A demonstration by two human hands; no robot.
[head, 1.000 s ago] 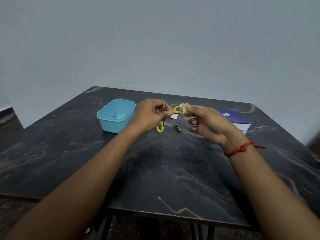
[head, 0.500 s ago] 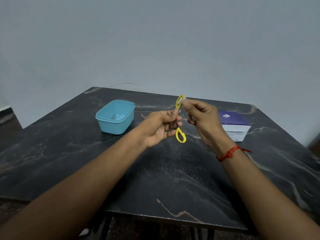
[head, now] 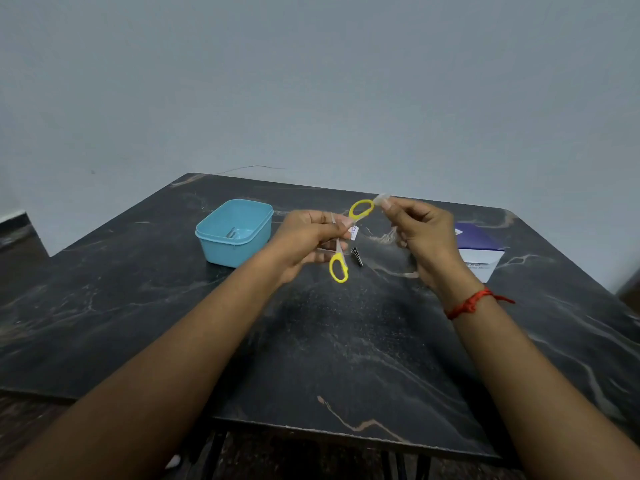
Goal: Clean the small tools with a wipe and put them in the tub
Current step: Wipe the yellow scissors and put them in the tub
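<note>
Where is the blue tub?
In the head view the blue tub stands on the dark table, left of centre, just left of the left hand that holds the yellow scissors.

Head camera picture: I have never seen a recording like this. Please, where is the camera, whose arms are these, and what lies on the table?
There is no machine here. A person works with bare hands, and one camera worn on the head looks forward and down, so both arms reach in from below. The left hand holds small scissors with yellow loops. The right hand pinches a wipe at the upper loop. On the dark table are a blue tub with a metal item inside, a small metal clipper, and a purple and white box.
</note>
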